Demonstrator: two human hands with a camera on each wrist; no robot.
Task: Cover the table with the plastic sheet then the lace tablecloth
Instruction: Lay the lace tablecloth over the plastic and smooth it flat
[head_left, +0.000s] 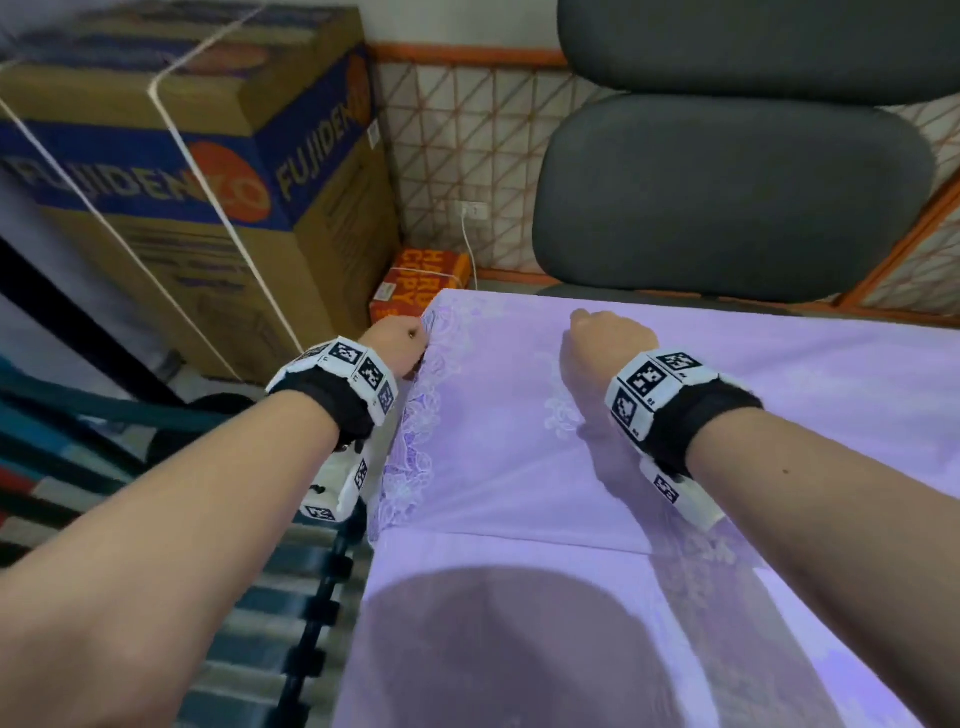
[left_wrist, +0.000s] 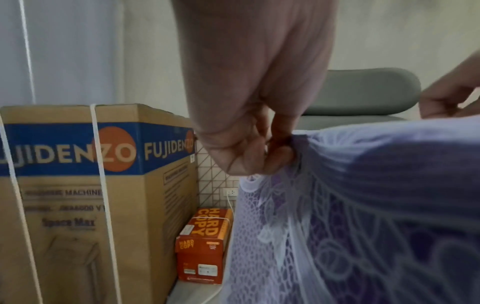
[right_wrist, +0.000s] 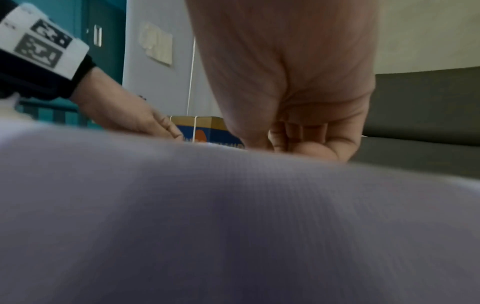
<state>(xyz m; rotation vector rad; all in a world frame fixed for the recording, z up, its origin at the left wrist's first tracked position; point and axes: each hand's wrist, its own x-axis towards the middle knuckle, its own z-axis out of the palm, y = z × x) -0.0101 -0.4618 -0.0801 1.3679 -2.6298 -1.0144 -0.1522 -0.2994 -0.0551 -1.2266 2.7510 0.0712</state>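
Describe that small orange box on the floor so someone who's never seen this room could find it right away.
Start at the big Fujidenzo cardboard carton against the wall. In the gap between it and the table's lilac lace tablecloth, below the wall socket, stands the Hard Copy paper box. It is the only bright orange thing there, much smaller than the carton and tied with a thin white string.

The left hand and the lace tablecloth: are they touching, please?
Touching. The left wrist view shows the left hand pinching the lace tablecloth at its edge.
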